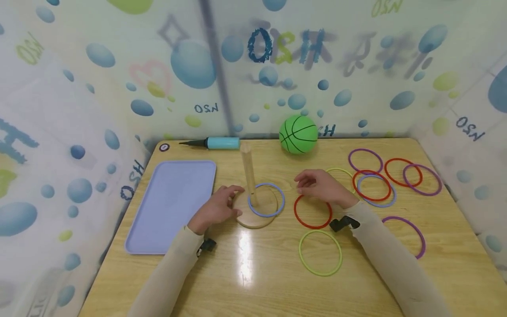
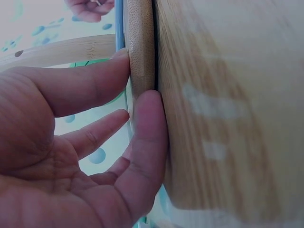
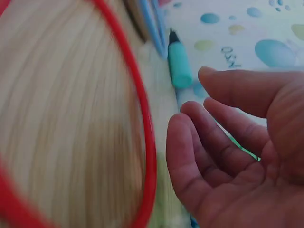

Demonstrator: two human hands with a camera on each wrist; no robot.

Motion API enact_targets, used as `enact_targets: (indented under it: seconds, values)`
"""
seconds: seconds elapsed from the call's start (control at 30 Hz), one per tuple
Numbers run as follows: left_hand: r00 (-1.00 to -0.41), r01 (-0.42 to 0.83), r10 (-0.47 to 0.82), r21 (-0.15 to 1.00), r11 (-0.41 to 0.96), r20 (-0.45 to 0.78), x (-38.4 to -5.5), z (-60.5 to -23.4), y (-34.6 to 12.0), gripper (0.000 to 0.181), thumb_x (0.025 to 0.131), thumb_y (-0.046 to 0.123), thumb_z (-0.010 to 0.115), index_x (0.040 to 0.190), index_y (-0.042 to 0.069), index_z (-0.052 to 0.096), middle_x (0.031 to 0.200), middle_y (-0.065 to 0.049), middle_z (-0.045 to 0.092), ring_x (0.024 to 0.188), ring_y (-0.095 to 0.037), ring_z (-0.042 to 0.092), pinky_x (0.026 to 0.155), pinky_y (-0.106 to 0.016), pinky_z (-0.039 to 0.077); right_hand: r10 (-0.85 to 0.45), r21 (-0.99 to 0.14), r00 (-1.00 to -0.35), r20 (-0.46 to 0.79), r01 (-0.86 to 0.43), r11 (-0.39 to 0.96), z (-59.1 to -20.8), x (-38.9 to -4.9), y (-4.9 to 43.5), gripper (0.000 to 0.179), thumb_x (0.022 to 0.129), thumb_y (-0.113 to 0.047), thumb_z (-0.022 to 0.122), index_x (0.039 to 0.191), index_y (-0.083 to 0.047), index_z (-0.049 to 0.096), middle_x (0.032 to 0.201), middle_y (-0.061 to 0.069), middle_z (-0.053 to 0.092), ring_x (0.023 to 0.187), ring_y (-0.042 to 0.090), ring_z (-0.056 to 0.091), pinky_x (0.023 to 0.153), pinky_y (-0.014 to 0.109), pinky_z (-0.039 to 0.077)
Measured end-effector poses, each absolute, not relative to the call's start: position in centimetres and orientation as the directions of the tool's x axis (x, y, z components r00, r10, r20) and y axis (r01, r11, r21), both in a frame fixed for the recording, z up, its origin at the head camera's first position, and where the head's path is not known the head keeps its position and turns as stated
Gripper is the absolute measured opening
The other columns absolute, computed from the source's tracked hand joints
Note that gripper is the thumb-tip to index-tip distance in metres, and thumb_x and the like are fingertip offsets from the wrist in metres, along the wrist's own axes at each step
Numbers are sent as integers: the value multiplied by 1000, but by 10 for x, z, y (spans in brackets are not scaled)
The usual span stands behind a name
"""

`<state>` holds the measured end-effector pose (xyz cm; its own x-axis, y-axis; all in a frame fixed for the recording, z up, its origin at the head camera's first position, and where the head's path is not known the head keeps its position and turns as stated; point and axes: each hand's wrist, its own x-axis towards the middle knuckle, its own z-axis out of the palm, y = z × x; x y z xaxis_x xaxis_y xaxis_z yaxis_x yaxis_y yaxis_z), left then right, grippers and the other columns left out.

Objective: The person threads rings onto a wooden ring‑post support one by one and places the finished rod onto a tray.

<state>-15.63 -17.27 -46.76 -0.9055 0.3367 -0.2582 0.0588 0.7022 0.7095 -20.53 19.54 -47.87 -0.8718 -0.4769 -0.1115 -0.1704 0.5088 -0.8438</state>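
My left hand (image 1: 218,207) is at the left edge of a ring-toss stand, a round wooden base (image 1: 247,220) with an upright peg (image 1: 247,167). In the left wrist view, a thumb and finger hold the rim of the base (image 2: 141,57). A blue ring (image 1: 284,203) lies on the base around the peg, partly overhanging its right side. Right of the stand, my right hand (image 1: 321,187) hovers with loosely bent fingers and nothing between them. Below it lies a red ring (image 1: 313,227), whose rim shows in the right wrist view. A light-green ring (image 1: 320,275) lies nearer the front.
Purple (image 1: 365,149), red (image 1: 403,159) and blue rings overlap at the right; a purple ring (image 1: 423,240) lies partly behind the right sleeve. A lavender tray (image 1: 174,198) sits left. At the back are a teal pump (image 1: 223,143) and a green ball (image 1: 299,134) by the curtain.
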Motion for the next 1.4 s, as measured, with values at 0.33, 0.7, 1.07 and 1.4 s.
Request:
enact_targets:
  seconds: [0.33,0.7,1.07,1.4]
  values:
    - [-900,62,341,696,715,-271,-157,-468,-173,65,91,11,84,149,17,57,132,-20,53,107,-29,57,90,-43,50,-442,-668,-893,-82,-280,689,-485,-203,218,26,94,-17,81,118,-8,77,108,3,76,101,19,68,91,37,55]
    - [-902,66,340,692,718,-267,-158,-469,-173,64,91,11,84,148,18,57,130,-19,53,104,-27,56,88,-40,49,-538,-630,-840,-70,-381,677,-485,-201,221,12,95,-7,77,106,-8,79,94,-1,76,86,10,64,79,29,53]
    - [-902,53,332,690,722,-277,-157,-469,-173,65,91,10,83,150,18,56,132,-19,53,106,-27,56,88,-40,49,-553,-706,-831,-64,-354,614,-476,-207,230,13,98,-11,76,111,-11,79,101,2,76,88,13,62,79,28,52]
    - [-903,52,329,689,722,-277,-157,-467,-172,64,91,11,84,149,19,57,131,-18,53,104,-26,55,87,-40,48,-566,-815,-811,-150,-223,535,-453,-200,228,22,103,-8,67,124,-1,72,95,11,68,75,20,65,68,36,61]
